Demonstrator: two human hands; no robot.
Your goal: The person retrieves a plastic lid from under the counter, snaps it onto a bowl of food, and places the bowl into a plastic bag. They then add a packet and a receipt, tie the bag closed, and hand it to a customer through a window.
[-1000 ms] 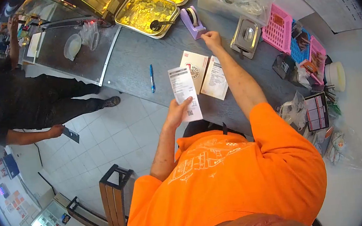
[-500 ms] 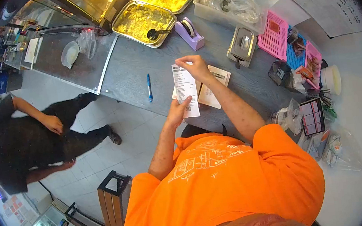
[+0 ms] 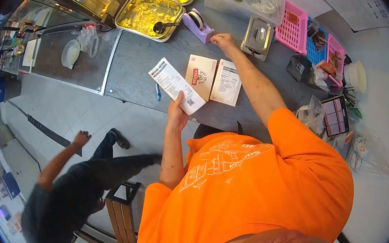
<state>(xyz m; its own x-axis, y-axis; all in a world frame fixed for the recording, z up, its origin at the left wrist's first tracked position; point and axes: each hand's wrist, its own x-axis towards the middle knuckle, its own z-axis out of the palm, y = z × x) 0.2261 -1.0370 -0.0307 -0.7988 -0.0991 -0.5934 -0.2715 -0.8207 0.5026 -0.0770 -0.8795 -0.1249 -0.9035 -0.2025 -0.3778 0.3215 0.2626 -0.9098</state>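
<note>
A long printed receipt (image 3: 174, 84) is in my left hand (image 3: 177, 115), pinched by its lower end over the counter's front edge. My right hand (image 3: 224, 42) is at the front end of the purple tape dispenser (image 3: 199, 26), its fingers closed; whether tape is between them is too small to tell. Between my arms lies a white box (image 3: 200, 74) with a red logo, and against its right side a white piece with a printed label (image 3: 225, 83). A blue pen (image 3: 158, 92) is partly hidden behind the receipt.
Two metal trays of yellow food (image 3: 150, 16) stand at the back, a black ladle in the nearer one. A lidded steel container (image 3: 257, 36), a clear tub of bags (image 3: 241, 1) and pink baskets (image 3: 292, 26) are at right. A person in dark clothes (image 3: 70, 193) is at left.
My right hand has left the receipt and moved up to the tape dispenser. The receipt has moved left and tilted, uncovering the box. The person in dark clothes has moved down and right in view.
</note>
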